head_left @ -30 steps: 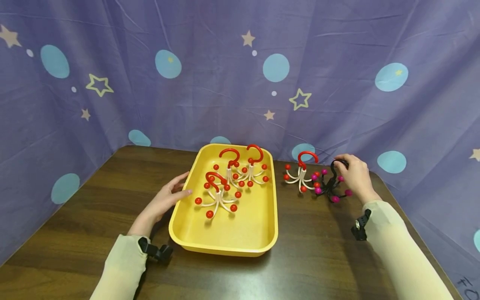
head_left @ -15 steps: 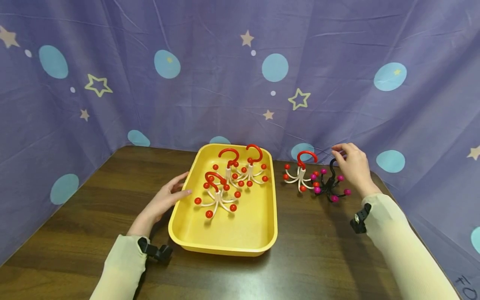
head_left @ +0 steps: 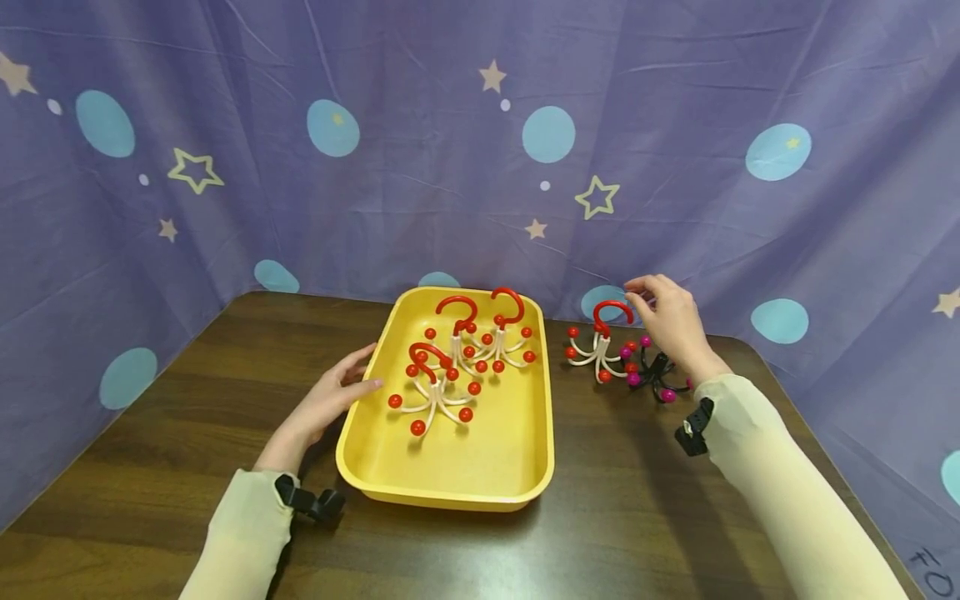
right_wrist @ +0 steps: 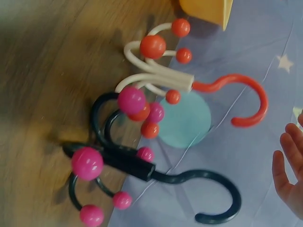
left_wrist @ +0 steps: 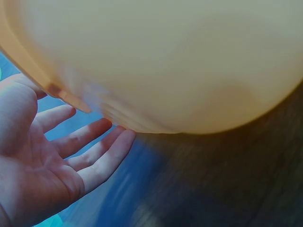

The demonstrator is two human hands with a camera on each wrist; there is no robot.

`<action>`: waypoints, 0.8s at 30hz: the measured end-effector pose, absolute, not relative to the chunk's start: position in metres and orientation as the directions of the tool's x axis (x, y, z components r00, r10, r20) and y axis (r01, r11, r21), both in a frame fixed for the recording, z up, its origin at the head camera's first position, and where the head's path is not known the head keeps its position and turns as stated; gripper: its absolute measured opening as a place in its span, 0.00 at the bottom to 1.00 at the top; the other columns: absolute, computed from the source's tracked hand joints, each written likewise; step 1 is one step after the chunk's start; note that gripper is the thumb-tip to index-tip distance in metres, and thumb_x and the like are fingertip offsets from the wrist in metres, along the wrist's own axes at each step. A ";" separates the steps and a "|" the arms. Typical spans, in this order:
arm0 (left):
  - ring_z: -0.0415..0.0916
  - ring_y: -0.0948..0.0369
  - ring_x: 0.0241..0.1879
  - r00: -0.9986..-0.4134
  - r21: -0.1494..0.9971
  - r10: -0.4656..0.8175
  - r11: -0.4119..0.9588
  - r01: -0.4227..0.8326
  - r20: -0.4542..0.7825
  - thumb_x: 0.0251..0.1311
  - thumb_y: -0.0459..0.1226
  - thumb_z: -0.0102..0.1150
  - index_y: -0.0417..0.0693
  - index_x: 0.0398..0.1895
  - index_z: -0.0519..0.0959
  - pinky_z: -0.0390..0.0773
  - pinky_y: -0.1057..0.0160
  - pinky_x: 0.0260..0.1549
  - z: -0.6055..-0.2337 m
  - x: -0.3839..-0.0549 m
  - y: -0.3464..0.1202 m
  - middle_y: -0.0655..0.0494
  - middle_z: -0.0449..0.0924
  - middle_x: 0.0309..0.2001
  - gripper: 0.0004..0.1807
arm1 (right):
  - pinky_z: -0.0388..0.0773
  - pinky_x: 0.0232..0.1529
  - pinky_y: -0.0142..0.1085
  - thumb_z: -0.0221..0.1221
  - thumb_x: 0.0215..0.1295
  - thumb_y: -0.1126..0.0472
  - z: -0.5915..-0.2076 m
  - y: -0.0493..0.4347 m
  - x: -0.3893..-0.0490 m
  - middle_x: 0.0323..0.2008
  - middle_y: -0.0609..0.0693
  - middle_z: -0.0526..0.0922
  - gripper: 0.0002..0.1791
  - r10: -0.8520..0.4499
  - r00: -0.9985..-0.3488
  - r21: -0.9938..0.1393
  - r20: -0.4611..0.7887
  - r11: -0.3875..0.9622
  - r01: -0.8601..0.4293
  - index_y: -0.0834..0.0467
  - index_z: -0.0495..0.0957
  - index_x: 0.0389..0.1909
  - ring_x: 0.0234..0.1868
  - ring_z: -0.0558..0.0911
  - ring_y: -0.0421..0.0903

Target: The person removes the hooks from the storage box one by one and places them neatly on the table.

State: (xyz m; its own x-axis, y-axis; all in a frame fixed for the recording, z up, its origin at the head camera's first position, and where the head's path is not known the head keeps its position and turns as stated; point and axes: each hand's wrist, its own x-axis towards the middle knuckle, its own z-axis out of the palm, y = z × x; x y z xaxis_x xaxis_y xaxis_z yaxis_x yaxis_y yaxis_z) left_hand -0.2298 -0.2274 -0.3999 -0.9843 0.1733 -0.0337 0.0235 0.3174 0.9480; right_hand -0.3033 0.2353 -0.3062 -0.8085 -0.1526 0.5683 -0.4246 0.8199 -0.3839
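Right grip (head_left: 670, 321): relaxed, with fingers loosely bent and thumb apart from fingertips. Positioned above the surface (head_left: 615, 500), near the red-hooked white hanger (head_left: 603, 346), with a visible gap to its hook in the right wrist view. In front of the black hanger (right_wrist: 128, 163) in the head view, hiding its hook; same hook fully visible from the right wrist. Both hangers upright, side by side, right of the yellow tray (head_left: 487, 467). Neighbouring arm ends overlapping in view; contact between them not determinable. Red balls (right_wrist: 152, 47) on the white hanger, pink balls (right_wrist: 87, 163) on the black one.

Left grip (head_left: 333, 398): fingers extended and slightly spread, touching the left side of the tray, with thumb at the rim.

Inside the tray: three more white hangers (head_left: 437, 393) with red hooks, all upright; one forward, two close together toward the rear.

On both arms: pale sleeves (head_left: 240, 517) and black wrist straps (head_left: 694, 427). Behind the surface: purple curtain (head_left: 450, 192), printed with stars and blue circles.
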 end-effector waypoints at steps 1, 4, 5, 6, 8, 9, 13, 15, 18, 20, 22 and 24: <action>0.71 0.47 0.51 -0.984 0.948 0.173 0.318 0.024 -0.034 0.59 0.44 0.56 0.54 0.70 0.51 0.75 0.56 0.44 -0.400 -0.230 -0.228 0.36 0.63 0.60 0.38 | 0.74 0.40 0.46 0.56 0.63 0.60 -0.306 0.232 -0.304 0.36 0.56 0.79 0.10 -0.158 -0.810 -0.385 0.565 0.818 -0.428 0.61 0.79 0.41 0.36 0.78 0.53; 0.71 0.48 0.50 -0.985 0.947 0.168 0.320 0.018 -0.038 0.59 0.43 0.56 0.55 0.70 0.51 0.75 0.57 0.44 -0.400 -0.231 -0.228 0.37 0.63 0.60 0.37 | 0.74 0.40 0.45 0.56 0.63 0.60 -0.303 0.222 -0.304 0.36 0.55 0.79 0.10 -0.180 -0.809 -0.381 0.560 0.811 -0.444 0.61 0.79 0.41 0.36 0.78 0.52; 0.71 0.48 0.50 -0.985 0.947 0.167 0.321 0.016 -0.040 0.60 0.43 0.55 0.55 0.70 0.51 0.75 0.57 0.44 -0.400 -0.231 -0.228 0.37 0.63 0.60 0.37 | 0.74 0.39 0.45 0.56 0.62 0.60 -0.302 0.219 -0.305 0.36 0.55 0.79 0.11 -0.186 -0.808 -0.381 0.560 0.807 -0.450 0.60 0.79 0.41 0.36 0.78 0.52; 0.71 0.48 0.50 -0.985 0.947 0.166 0.322 0.016 -0.040 0.60 0.43 0.55 0.55 0.70 0.51 0.75 0.57 0.44 -0.401 -0.231 -0.228 0.37 0.63 0.60 0.37 | 0.74 0.39 0.44 0.56 0.63 0.59 -0.302 0.215 -0.305 0.36 0.55 0.79 0.11 -0.193 -0.808 -0.381 0.557 0.805 -0.455 0.60 0.79 0.42 0.36 0.77 0.52; 0.71 0.48 0.50 -0.985 0.947 0.170 0.320 0.018 -0.039 0.60 0.43 0.55 0.55 0.70 0.51 0.75 0.57 0.44 -0.401 -0.231 -0.228 0.36 0.63 0.60 0.37 | 0.74 0.39 0.44 0.55 0.63 0.59 -0.302 0.209 -0.305 0.36 0.55 0.79 0.11 -0.208 -0.808 -0.382 0.551 0.798 -0.466 0.60 0.78 0.42 0.36 0.77 0.51; 0.71 0.48 0.50 -0.984 0.948 0.173 0.318 0.020 -0.038 0.60 0.43 0.55 0.55 0.70 0.51 0.75 0.57 0.44 -0.401 -0.231 -0.228 0.36 0.63 0.60 0.37 | 0.74 0.39 0.44 0.55 0.63 0.59 -0.302 0.207 -0.305 0.37 0.55 0.79 0.11 -0.213 -0.810 -0.385 0.546 0.796 -0.468 0.59 0.78 0.43 0.37 0.77 0.51; 0.71 0.47 0.51 -0.984 0.950 0.176 0.312 0.023 -0.034 0.60 0.43 0.55 0.55 0.70 0.51 0.75 0.56 0.44 -0.401 -0.232 -0.227 0.37 0.63 0.61 0.37 | 0.75 0.40 0.43 0.56 0.63 0.59 -0.304 0.196 -0.304 0.38 0.53 0.79 0.11 -0.223 -0.822 -0.410 0.523 0.780 -0.473 0.58 0.78 0.44 0.38 0.77 0.50; 0.70 0.47 0.52 -0.985 0.949 0.168 0.314 0.019 -0.036 0.60 0.43 0.55 0.55 0.70 0.51 0.75 0.55 0.45 -0.400 -0.231 -0.227 0.37 0.63 0.61 0.37 | 0.75 0.40 0.43 0.56 0.62 0.59 -0.305 0.190 -0.304 0.38 0.52 0.79 0.11 -0.230 -0.827 -0.417 0.513 0.775 -0.475 0.58 0.78 0.44 0.38 0.77 0.49; 0.70 0.46 0.52 -0.986 0.947 0.166 0.321 0.020 -0.036 0.60 0.43 0.55 0.54 0.70 0.51 0.75 0.55 0.45 -0.400 -0.231 -0.227 0.36 0.63 0.61 0.37 | 0.75 0.40 0.43 0.56 0.63 0.59 -0.307 0.180 -0.305 0.38 0.53 0.79 0.11 -0.251 -0.821 -0.420 0.512 0.761 -0.494 0.58 0.77 0.44 0.38 0.77 0.50; 0.69 0.45 0.53 -0.985 0.947 0.168 0.322 0.019 -0.037 0.60 0.43 0.55 0.54 0.70 0.51 0.75 0.55 0.46 -0.400 -0.230 -0.227 0.36 0.62 0.61 0.37 | 0.75 0.40 0.42 0.56 0.63 0.59 -0.308 0.172 -0.305 0.38 0.53 0.79 0.12 -0.265 -0.816 -0.417 0.514 0.754 -0.508 0.59 0.77 0.44 0.38 0.78 0.50; 0.69 0.45 0.53 -0.984 0.946 0.173 0.323 0.021 -0.037 0.60 0.43 0.55 0.54 0.71 0.50 0.75 0.54 0.46 -0.400 -0.230 -0.227 0.36 0.62 0.61 0.37 | 0.76 0.40 0.42 0.56 0.63 0.58 -0.309 0.164 -0.306 0.38 0.54 0.79 0.12 -0.281 -0.814 -0.425 0.508 0.741 -0.521 0.59 0.77 0.45 0.38 0.78 0.50; 0.69 0.46 0.53 -0.984 0.947 0.172 0.322 0.017 -0.040 0.60 0.44 0.55 0.55 0.70 0.51 0.74 0.54 0.46 -0.401 -0.231 -0.227 0.37 0.62 0.61 0.37 | 0.76 0.40 0.41 0.56 0.63 0.58 -0.310 0.157 -0.306 0.38 0.54 0.79 0.13 -0.294 -0.818 -0.434 0.494 0.732 -0.525 0.59 0.77 0.45 0.39 0.78 0.49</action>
